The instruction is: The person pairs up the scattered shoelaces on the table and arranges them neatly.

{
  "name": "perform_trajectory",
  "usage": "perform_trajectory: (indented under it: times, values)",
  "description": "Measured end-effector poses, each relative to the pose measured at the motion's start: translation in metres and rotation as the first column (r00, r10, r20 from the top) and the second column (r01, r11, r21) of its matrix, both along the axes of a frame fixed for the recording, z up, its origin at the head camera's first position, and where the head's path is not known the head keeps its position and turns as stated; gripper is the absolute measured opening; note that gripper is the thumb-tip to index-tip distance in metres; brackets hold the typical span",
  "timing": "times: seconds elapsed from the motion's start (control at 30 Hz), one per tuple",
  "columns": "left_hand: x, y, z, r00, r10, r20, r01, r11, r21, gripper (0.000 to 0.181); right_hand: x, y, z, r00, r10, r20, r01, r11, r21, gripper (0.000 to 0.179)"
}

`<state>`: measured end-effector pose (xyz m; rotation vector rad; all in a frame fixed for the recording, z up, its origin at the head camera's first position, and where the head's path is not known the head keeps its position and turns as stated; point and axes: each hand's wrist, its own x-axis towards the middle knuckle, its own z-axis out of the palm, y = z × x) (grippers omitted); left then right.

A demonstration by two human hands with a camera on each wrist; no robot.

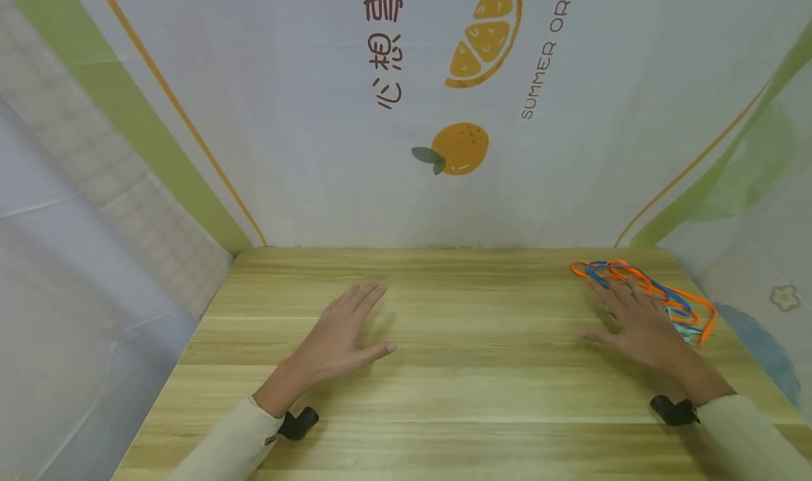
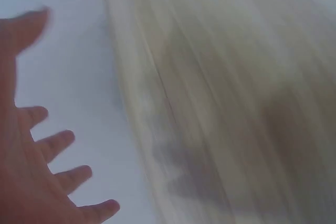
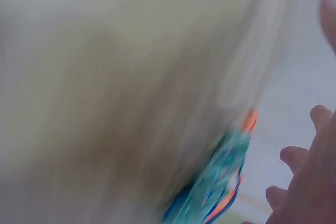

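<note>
Right grip [image 3: 314, 174] off cords [image 3: 212, 183], wrist view

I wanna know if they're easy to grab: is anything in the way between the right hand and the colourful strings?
Nothing that I can see. In the head view, the right hand covers part of the strings, and the right wrist view shows only a gap between them and its fingers.
</note>
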<state>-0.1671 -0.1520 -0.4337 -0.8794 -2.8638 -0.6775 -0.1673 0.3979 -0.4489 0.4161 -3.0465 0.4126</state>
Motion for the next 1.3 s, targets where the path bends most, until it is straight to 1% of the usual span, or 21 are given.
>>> perform_trajectory:
  times: [0.13, 0.23, 0.3, 0.43, 0.53, 0.6, 0.77, 0.83, 0.93, 1.0, 1.13, 1.3]
  values:
    - [-0.004, 0.023, -0.002, 0.995, -0.036, 0.096, 0.026, 0.994, 0.102, 0.093, -0.015, 0.032, -0.001, 0.997, -0.067, 0.043, 0.067, 0.998, 0.000, 0.112]
    - [-0.005, 0.040, -0.005, 0.983, -0.066, 0.172, 0.036, 0.984, 0.177, 0.089, -0.023, 0.055, -0.003, 0.992, -0.110, 0.063, 0.109, 0.994, 0.012, 0.117]
    - [-0.006, 0.051, -0.007, 0.973, -0.083, 0.218, 0.031, 0.973, 0.229, 0.087, -0.027, 0.069, -0.005, 0.987, -0.136, 0.084, 0.137, 0.991, -0.003, 0.122]
    - [-0.008, 0.074, -0.012, 0.956, -0.114, 0.271, 0.030, 0.955, 0.295, 0.082, -0.033, 0.089, -0.008, 0.974, -0.180, 0.135, 0.184, 0.983, -0.020, 0.129]
    - [-0.010, 0.091, -0.014, 0.948, -0.146, 0.282, 0.050, 0.946, 0.322, 0.079, -0.036, 0.098, -0.010, 0.966, -0.201, 0.165, 0.208, 0.978, -0.030, 0.131]
    - [-0.012, 0.101, -0.014, 0.940, -0.170, 0.295, 0.065, 0.940, 0.336, 0.078, -0.038, 0.102, -0.011, 0.959, -0.208, 0.192, 0.220, 0.975, -0.043, 0.131]
    - [-0.014, 0.121, -0.010, 0.924, -0.217, 0.316, 0.088, 0.922, 0.377, 0.075, -0.041, 0.106, -0.012, 0.955, -0.215, 0.206, 0.227, 0.973, -0.036, 0.129]
    - [-0.015, 0.127, -0.009, 0.922, -0.222, 0.316, 0.090, 0.919, 0.384, 0.073, -0.041, 0.106, -0.012, 0.956, -0.216, 0.198, 0.226, 0.974, -0.026, 0.126]
    - [-0.015, 0.134, -0.011, 0.920, -0.219, 0.326, 0.084, 0.921, 0.380, 0.070, -0.040, 0.104, -0.011, 0.960, -0.212, 0.185, 0.220, 0.975, -0.025, 0.120]
    - [-0.016, 0.137, -0.013, 0.917, -0.220, 0.333, 0.083, 0.921, 0.380, 0.068, -0.039, 0.100, -0.010, 0.965, -0.198, 0.170, 0.207, 0.978, -0.037, 0.116]
    - [-0.015, 0.140, -0.013, 0.910, -0.233, 0.343, 0.090, 0.918, 0.385, 0.065, -0.037, 0.087, -0.008, 0.981, -0.151, 0.122, 0.161, 0.984, -0.077, 0.109]
    - [-0.014, 0.144, -0.015, 0.904, -0.234, 0.358, 0.083, 0.918, 0.389, 0.064, -0.034, 0.063, -0.006, 0.991, -0.093, 0.099, 0.104, 0.988, -0.110, 0.106]
